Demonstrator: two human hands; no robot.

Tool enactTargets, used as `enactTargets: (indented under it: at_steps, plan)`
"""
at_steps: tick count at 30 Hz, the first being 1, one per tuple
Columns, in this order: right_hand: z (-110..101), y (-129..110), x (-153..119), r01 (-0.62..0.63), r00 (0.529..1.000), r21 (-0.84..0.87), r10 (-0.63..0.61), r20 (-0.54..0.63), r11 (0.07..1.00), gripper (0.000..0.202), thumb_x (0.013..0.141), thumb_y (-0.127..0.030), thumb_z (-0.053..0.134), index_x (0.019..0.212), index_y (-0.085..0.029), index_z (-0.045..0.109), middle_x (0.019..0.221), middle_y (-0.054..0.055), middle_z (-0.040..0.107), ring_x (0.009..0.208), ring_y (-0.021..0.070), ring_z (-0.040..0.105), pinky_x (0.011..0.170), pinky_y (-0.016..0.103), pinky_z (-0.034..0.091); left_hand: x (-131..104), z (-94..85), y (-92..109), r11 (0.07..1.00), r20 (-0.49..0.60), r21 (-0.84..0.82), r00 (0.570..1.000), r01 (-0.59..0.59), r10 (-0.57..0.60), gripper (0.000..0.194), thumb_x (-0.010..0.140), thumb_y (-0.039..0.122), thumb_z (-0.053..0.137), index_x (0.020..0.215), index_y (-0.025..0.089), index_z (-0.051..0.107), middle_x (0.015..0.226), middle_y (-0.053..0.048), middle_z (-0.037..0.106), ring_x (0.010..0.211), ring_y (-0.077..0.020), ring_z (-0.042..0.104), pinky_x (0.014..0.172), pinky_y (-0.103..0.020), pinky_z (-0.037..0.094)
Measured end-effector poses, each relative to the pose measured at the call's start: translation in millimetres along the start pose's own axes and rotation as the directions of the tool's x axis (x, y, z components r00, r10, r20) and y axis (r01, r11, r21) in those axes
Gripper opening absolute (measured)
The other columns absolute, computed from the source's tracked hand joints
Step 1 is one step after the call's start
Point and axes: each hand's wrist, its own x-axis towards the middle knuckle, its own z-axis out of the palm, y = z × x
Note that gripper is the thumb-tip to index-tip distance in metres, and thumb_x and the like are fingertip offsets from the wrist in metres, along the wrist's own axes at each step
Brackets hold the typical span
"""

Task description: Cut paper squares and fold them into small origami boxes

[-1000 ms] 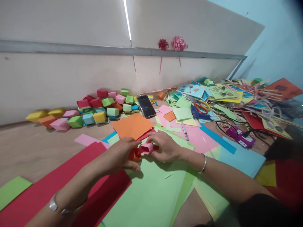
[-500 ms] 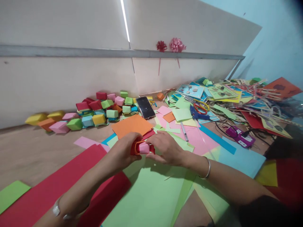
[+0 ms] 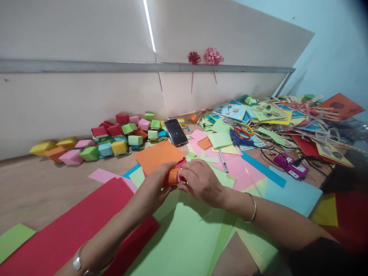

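Between your two hands, over the green sheet (image 3: pixel 184 234): orange piece (image 3: pixel 171 178) pinched in your left hand (image 3: pixel 153 186), pink piece (image 3: pixel 179 176) pinched in your right hand (image 3: pixel 202 182). Only pink's right end shows; judged now mostly inside orange.

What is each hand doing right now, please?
Left hand: closed on the orange paper piece.
Right hand: fingers closed on the pink paper piece at its side.

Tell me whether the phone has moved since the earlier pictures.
No: the phone still lies just beyond the flat orange sheet, right of the paper blocks.
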Motion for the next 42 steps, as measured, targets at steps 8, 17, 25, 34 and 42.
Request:
enactTargets:
  at_steps: [8, 17, 25, 34, 42]
  plan:
    - [-13, -11, 3, -0.066, 0.994, 0.211, 0.083, -0.072, 0.975, 0.034, 0.076, -0.011, 0.045, 0.107, -0.019, 0.058, 0.103, 0.009, 0.069, 0.105, 0.0237, 0.062, 0.100, 0.044, 0.042, 1, -3.0, 15, 0.982, 0.034, -0.176, 0.997, 0.069, -0.064, 0.055, 0.083, 0.037, 0.065, 0.133, 0.024, 0.045, 0.129, -0.013, 0.057, 0.122, -0.0281, 0.055, 0.099, -0.046, 0.049]
    - [-9, 2, 2, -0.272, 0.941, 0.383, 0.327, -0.087, 0.883, 0.020, 0.087, -0.014, 0.053, 0.105, -0.019, 0.062, 0.111, 0.010, 0.071, 0.107, 0.0219, 0.065, 0.095, 0.039, 0.050, 7, -7.2, 18, 0.626, 0.171, -0.680, 0.913, 0.381, -0.370, 0.052, 0.070, 0.028, 0.070, 0.119, 0.024, 0.056, 0.123, -0.009, 0.064, 0.101, -0.0256, 0.066, 0.083, -0.037, 0.053]
    - [0, 3, 0, -0.356, 0.923, 0.466, 0.383, 0.038, 0.810, 0.023, 0.085, -0.019, 0.064, 0.108, -0.019, 0.061, 0.114, 0.011, 0.068, 0.105, 0.0209, 0.064, 0.081, 0.034, 0.058, 10, -4.7, 22, 0.397, 0.193, -0.798, 0.816, 0.454, -0.544, 0.058, 0.057, 0.021, 0.073, 0.114, 0.020, 0.061, 0.104, -0.007, 0.074, 0.092, -0.0242, 0.069, 0.083, -0.035, 0.051]
    - [5, 3, -2, -0.384, 0.920, 0.417, 0.380, 0.095, 0.824, 0.020, 0.085, -0.020, 0.062, 0.105, -0.018, 0.061, 0.107, 0.010, 0.069, 0.097, 0.0207, 0.064, 0.078, 0.035, 0.057, 8, 5.9, 13, 0.473, 0.209, -0.781, 0.885, 0.406, -0.416, 0.049, 0.068, 0.025, 0.075, 0.116, 0.018, 0.067, 0.112, -0.010, 0.074, 0.098, -0.0244, 0.069, 0.087, -0.036, 0.054]
    - [9, 8, -7, -0.367, 0.929, 0.393, 0.357, 0.101, 0.843, 0.029, 0.083, -0.014, 0.055, 0.111, -0.019, 0.060, 0.111, 0.010, 0.068, 0.099, 0.0224, 0.065, 0.080, 0.037, 0.059, 8, 10.8, 4, 0.701, 0.061, -0.638, 0.929, 0.318, -0.365, 0.045, 0.062, 0.011, 0.073, 0.106, 0.018, 0.074, 0.109, -0.011, 0.075, 0.091, -0.0235, 0.070, 0.077, -0.033, 0.058]
